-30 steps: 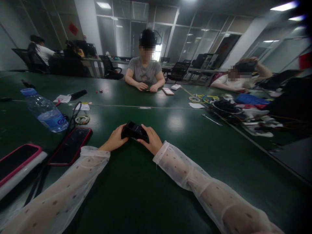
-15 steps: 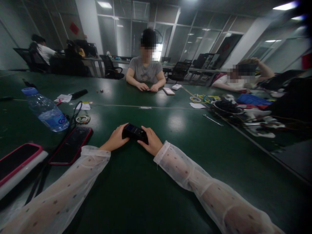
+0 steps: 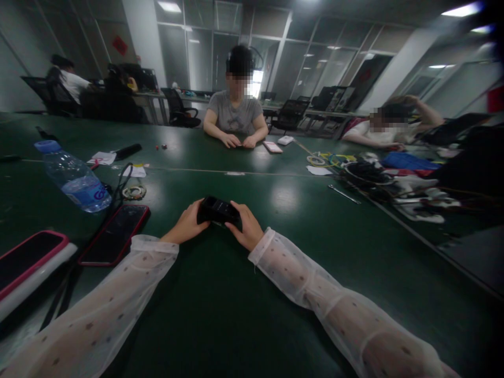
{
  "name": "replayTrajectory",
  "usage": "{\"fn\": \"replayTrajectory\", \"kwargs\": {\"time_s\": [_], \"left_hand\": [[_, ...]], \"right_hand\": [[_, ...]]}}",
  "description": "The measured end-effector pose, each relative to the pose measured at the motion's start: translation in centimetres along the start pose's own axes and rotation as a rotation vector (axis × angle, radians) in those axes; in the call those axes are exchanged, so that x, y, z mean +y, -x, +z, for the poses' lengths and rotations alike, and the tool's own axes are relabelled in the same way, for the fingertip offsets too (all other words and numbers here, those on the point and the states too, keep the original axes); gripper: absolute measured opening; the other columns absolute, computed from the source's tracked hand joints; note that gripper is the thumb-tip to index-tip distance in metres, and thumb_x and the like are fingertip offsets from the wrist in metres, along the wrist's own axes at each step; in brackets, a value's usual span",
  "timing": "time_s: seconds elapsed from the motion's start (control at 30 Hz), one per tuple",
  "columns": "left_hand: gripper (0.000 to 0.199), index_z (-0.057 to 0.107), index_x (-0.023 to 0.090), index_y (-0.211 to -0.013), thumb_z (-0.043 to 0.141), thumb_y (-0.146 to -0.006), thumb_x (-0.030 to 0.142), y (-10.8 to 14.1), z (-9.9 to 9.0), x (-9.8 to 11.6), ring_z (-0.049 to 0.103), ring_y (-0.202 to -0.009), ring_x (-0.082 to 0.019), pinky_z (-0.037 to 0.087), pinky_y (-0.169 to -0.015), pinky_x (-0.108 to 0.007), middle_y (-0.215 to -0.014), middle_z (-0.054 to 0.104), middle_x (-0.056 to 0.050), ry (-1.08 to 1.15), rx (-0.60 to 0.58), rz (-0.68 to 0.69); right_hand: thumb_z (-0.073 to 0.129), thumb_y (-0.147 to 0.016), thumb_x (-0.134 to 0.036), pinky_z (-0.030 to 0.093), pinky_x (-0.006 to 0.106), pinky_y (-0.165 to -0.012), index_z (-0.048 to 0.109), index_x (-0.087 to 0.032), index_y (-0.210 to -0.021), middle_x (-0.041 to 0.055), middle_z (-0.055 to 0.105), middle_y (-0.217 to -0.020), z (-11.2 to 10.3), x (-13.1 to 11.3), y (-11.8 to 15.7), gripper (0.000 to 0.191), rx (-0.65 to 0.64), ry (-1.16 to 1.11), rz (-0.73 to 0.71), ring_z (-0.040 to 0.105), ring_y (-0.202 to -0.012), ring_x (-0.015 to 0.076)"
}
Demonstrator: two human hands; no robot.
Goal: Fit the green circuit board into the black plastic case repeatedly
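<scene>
Between my hands is a small black handheld device (image 3: pixel 219 210) with a glossy face and faint markings; its exact kind is too dark to make out. My left hand (image 3: pixel 189 221) is closed around its left end, thumb along the near edge. At the right end, my right hand (image 3: pixel 247 226) grips it with the thumb on the near side and fingers behind. Sheer white dotted sleeves cover both forearms. To the left of my left hand lies a phone with a red case (image 3: pixel 116 235), near a beaded bracelet (image 3: pixel 134 192).
On the left a water bottle (image 3: pixel 76 178) stands tilted-looking beside a black strap, with a pink-edged phone (image 3: pixel 31 257) nearer. A wrench (image 3: pixel 344 193) and a heap of cables (image 3: pixel 370 173) lie right. Across the green table (image 3: pixel 236 294) sits a person in grey (image 3: pixel 235 113).
The device has tilted slightly between my hands, and my right thumb has shifted a little along its near edge. Everything else stays in place.
</scene>
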State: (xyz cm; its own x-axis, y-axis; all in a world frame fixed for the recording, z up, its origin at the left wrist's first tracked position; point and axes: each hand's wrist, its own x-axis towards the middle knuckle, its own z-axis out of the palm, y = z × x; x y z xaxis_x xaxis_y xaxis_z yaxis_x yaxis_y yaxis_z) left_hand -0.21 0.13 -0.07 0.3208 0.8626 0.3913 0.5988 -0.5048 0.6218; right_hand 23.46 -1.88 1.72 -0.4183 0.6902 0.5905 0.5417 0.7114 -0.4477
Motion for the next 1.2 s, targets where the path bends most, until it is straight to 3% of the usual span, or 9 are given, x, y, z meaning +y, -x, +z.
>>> {"fn": "replayTrajectory", "kwargs": {"time_s": [0.13,0.3,0.5,0.7,0.93,1.2], "left_hand": [[0.078,0.025,0.017,-0.141,0.066,-0.076,0.028,0.1,-0.1,0.4,0.052,-0.116,-0.029,0.042,-0.096,-0.047,-0.130,0.049,-0.016,0.042,-0.012,-0.011],[0.071,0.031,0.022,-0.139,0.066,-0.078,0.032,0.2,-0.4,0.7,0.056,-0.106,-0.027,0.044,-0.091,-0.048,-0.125,0.053,-0.013,0.029,-0.040,-0.024],[0.066,0.033,0.025,-0.138,0.064,-0.080,0.032,0.2,-0.4,1.0,0.055,-0.109,-0.027,0.043,-0.092,-0.049,-0.126,0.053,-0.011,0.033,-0.063,-0.062],[0.065,0.036,0.025,-0.137,0.065,-0.080,0.036,0.2,-0.3,1.0,0.055,-0.109,-0.026,0.043,-0.094,-0.048,-0.124,0.054,-0.010,0.040,-0.061,-0.089],[0.062,0.039,0.025,-0.135,0.066,-0.079,0.034,0.2,-0.5,1.1,0.055,-0.108,-0.026,0.044,-0.092,-0.049,-0.122,0.053,-0.010,0.048,-0.047,-0.105],[0.061,0.042,0.024,-0.132,0.067,-0.078,0.034,0.1,-0.4,0.9,0.055,-0.107,-0.026,0.046,-0.090,-0.048,-0.120,0.052,-0.009,0.062,-0.045,-0.118]], "right_hand": [[0.050,-0.090,-0.029,0.044,0.051,-0.101,0.028,-0.026,-0.139,0.0122,0.047,-0.128,-0.4,-0.3,0.0,0.055,0.168,-0.025,0.042,0.047,-0.122,0.0270],[0.050,-0.090,-0.032,0.049,0.047,-0.097,0.029,-0.025,-0.138,0.0126,0.044,-0.128,-0.6,-0.2,-0.1,0.053,0.320,-0.116,0.121,0.048,-0.121,0.0259],[0.049,-0.090,-0.030,0.047,0.048,-0.098,0.030,-0.022,-0.137,0.0138,0.042,-0.128,-0.4,1.7,-0.1,0.051,0.413,-0.102,0.182,0.047,-0.120,0.0264],[0.050,-0.086,-0.023,0.043,0.052,-0.100,0.038,-0.016,-0.131,0.0152,0.045,-0.119,0.3,4.0,0.1,0.047,0.394,-0.019,0.304,0.049,-0.113,0.0278],[0.052,-0.081,-0.017,0.042,0.053,-0.099,0.039,-0.015,-0.130,0.0156,0.043,-0.117,0.4,3.7,0.2,0.051,0.352,0.022,0.383,0.050,-0.112,0.0295],[0.062,-0.076,-0.023,0.042,0.054,-0.099,0.040,-0.014,-0.130,0.0162,0.044,-0.118,0.4,3.7,0.3,0.059,0.291,0.054,0.435,0.047,-0.116,0.0316]]}}
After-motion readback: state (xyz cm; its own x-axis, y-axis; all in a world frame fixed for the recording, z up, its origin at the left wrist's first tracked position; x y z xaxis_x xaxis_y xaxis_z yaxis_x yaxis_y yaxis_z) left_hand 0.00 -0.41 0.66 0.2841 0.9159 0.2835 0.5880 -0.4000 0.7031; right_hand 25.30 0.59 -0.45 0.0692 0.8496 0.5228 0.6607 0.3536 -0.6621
